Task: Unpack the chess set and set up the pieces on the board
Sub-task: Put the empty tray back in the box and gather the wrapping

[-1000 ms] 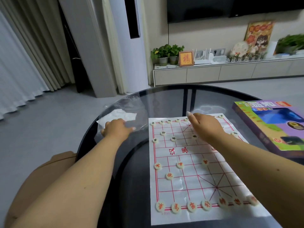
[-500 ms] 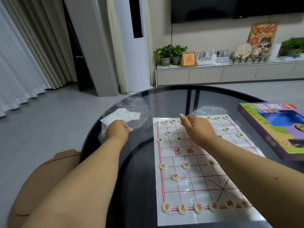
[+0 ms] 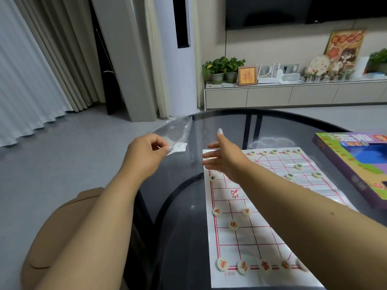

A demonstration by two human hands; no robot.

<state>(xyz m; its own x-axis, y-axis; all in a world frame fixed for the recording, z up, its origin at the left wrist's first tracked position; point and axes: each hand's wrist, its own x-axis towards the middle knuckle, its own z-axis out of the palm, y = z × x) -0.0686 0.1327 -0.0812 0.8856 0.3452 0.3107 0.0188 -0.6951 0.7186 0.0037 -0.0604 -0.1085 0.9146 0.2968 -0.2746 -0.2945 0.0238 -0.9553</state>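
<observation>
Head view, single vantage: judged near the end of setup, with leftover packaging in hand. Left hand [image 3: 144, 155] raised above the table's left edge, fingers curled and pinching a clear plastic bag [image 3: 178, 132], crinkled, thin and glossy, with something white showing through its lower part, not identifiable. Right hand [image 3: 222, 158] held just right of the bag, over the board's far-left corner, fingers straight and spread, gripping nothing. Board [image 3: 251, 237] laid flat on the round dark glass table [image 3: 184, 237]: a thin white sheet, faintly creased, printed with a red grid and red characters at mid-field. Pieces as small cream discs, smooth and flat: green-marked discs [image 3: 274, 152] ranged along the far row and a few just nearer; red-marked discs [image 3: 222, 263] along the near row, with a few more further in. Some points hidden under the right forearm, so completeness not confirmable. Purple game box [image 3: 356, 164] lying at the right, cardboard, glossy print, just beside the board's right edge. Next move, as a judgement: checking the bag for any remaining disc, probably with the free right hand steadying or opening its mouth, then setting the bag aside well clear of the sheet, with care not to brush the light discs or drag the loose sheet.
</observation>
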